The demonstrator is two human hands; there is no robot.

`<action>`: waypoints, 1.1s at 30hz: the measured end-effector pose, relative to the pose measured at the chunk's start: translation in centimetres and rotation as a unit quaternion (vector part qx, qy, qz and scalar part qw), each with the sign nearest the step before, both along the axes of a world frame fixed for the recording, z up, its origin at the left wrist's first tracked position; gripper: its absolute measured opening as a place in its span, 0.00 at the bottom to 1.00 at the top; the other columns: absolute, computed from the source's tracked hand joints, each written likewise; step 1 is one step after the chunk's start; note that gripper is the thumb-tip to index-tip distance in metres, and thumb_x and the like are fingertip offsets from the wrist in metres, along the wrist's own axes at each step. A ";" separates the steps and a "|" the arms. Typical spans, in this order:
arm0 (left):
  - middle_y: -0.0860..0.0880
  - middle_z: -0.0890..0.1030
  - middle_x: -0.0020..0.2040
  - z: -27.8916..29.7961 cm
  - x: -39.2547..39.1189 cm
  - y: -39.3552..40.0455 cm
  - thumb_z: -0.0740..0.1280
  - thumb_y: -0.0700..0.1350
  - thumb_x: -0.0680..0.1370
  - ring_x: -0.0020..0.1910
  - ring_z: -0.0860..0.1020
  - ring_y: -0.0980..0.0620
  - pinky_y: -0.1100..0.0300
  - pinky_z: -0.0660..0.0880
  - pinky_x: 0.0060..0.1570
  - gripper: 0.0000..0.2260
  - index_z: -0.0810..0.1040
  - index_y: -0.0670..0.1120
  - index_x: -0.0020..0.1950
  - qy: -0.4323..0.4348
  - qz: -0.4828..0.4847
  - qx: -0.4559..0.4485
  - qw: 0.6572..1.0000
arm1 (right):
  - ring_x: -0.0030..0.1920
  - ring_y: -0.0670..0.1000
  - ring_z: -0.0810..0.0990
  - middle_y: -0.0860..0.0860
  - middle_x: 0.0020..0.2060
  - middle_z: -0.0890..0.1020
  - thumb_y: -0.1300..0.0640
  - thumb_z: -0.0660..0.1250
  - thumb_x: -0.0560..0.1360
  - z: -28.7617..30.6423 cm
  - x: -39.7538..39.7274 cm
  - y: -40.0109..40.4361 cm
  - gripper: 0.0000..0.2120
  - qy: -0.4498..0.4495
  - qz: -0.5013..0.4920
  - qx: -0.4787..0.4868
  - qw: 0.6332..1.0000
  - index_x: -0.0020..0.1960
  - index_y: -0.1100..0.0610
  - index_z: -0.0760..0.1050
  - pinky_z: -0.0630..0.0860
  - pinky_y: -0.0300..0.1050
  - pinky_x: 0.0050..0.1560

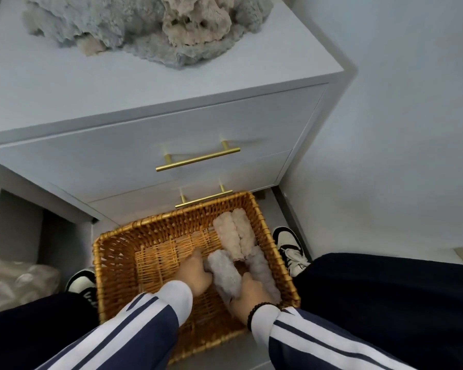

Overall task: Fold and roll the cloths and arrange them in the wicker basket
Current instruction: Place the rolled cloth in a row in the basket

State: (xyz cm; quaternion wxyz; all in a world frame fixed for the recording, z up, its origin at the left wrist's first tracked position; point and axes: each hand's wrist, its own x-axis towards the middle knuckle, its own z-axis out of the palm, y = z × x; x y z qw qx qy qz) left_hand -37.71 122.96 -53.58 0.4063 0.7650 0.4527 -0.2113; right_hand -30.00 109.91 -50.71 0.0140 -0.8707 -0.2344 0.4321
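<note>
While you crouch over the wicker basket (112, 252) on the floor, both your hands are inside it and work on one grey rolled cloth (223, 273). Your left hand (194, 275) touches the left side of this roll, with the fingers curled against it and the thumb pointing to the far wall of the basket; your right hand (247, 291) holds the near end of the same roll, fingers bent around it — how tightly, you cannot tell from this view. The grey roll lies in the right half of the basket, close to the near wall. Just beside it on the right lies a second grey roll (262, 271), and behind these two, along the right wall, lie two pink rolls (234, 232) side by side, touching each other. The left half of the basket shows only bare wicker floor. The basket stands in front of a white drawer cabinet (171, 124) with gold bar handles (198, 158), between your two shoes (289, 249). On top of the cabinet lies a loose heap of cloths (145, 25) — grey ones and pink ones mixed, not folded. A dark bead bracelet (257, 311) sits on your right wrist, and your sleeves are navy with white stripes.
</note>
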 end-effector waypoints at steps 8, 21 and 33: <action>0.42 0.77 0.61 -2.8 1.9 -1.7 0.56 0.45 0.81 0.56 0.78 0.42 0.59 0.71 0.46 0.18 0.67 0.45 0.71 0.006 0.051 -0.092 0.994 | 0.61 0.56 0.74 0.53 0.59 0.76 0.44 0.65 0.73 -2.4 0.2 -0.9 0.23 0.016 0.009 -0.039 0.999 0.64 0.54 0.68 0.73 0.49 0.60; 0.40 0.79 0.55 -6.1 3.4 -3.2 0.64 0.33 0.78 0.53 0.79 0.45 0.55 0.77 0.51 0.16 0.71 0.34 0.66 -0.047 0.420 -0.354 0.834 | 0.65 0.56 0.73 0.56 0.64 0.74 0.49 0.64 0.76 -4.6 1.4 -0.6 0.25 -0.003 -0.031 -0.087 0.996 0.69 0.57 0.62 0.71 0.48 0.62; 0.43 0.80 0.55 -5.8 6.5 -3.7 0.62 0.29 0.76 0.55 0.79 0.44 0.54 0.79 0.39 0.16 0.76 0.42 0.61 -0.072 0.359 -0.356 0.860 | 0.56 0.54 0.79 0.53 0.56 0.79 0.55 0.62 0.77 -4.3 3.3 -2.2 0.14 -0.096 0.063 -0.041 0.993 0.62 0.56 0.70 0.76 0.45 0.49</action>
